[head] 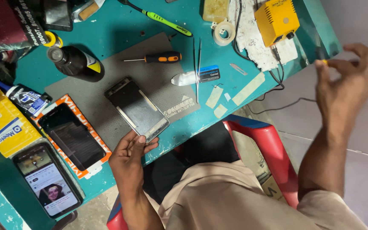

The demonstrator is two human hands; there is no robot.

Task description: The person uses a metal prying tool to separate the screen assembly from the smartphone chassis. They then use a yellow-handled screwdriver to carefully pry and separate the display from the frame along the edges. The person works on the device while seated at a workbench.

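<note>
Gripped only lightly, the opened phone (137, 109) lies flat on the grey mat (90, 81) near the front edge of the teal bench (120, 25), the left hand (129, 154) steadying its near corner with thumb and fingertips, while the right hand (346, 81), raised off the bench's right end, pinches a small yellow-tipped thing I cannot identify. To do this well I judge the left grip should press the corner down evenly so the phone cannot slide. Counted in the head view: three phones, one screwdriver (156, 57), one pair of tweezers (197, 68), one toothbrush (162, 19), one tape roll (224, 32), one dark bottle (76, 63).
</note>
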